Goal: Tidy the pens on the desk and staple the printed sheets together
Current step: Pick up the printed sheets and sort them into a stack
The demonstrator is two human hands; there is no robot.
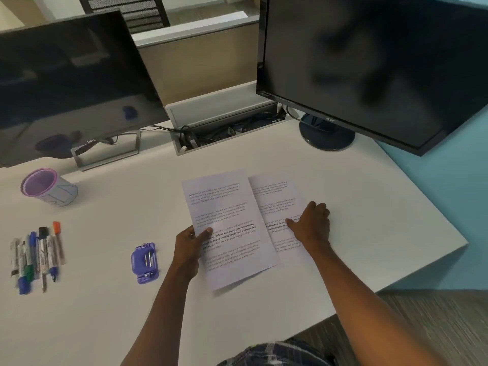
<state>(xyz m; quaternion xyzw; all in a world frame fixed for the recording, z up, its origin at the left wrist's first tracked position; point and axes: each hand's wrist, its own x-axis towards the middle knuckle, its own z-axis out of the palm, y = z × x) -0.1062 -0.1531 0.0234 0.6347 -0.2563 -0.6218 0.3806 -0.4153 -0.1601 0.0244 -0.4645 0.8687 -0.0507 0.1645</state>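
Note:
Two printed sheets lie side by side on the white desk (356, 207). My left hand (188, 245) grips the left sheet (224, 207) at its left edge, thumb on top, and this sheet overlaps the other. My right hand (311, 223) rests flat, fingers spread, on the right sheet (274, 196). A purple stapler (145, 262) lies just left of my left forearm. Several pens and markers (37, 256) lie in a loose row at the desk's left. A purple-rimmed pen cup (48, 190) stands beyond them, with nothing visible inside.
Two dark monitors stand at the back, a Dell one (71, 83) at left and one on a round base (327, 133) at right. Between them sits an open cable tray (227, 128). The desk's right edge drops off to a grey carpet (435, 313).

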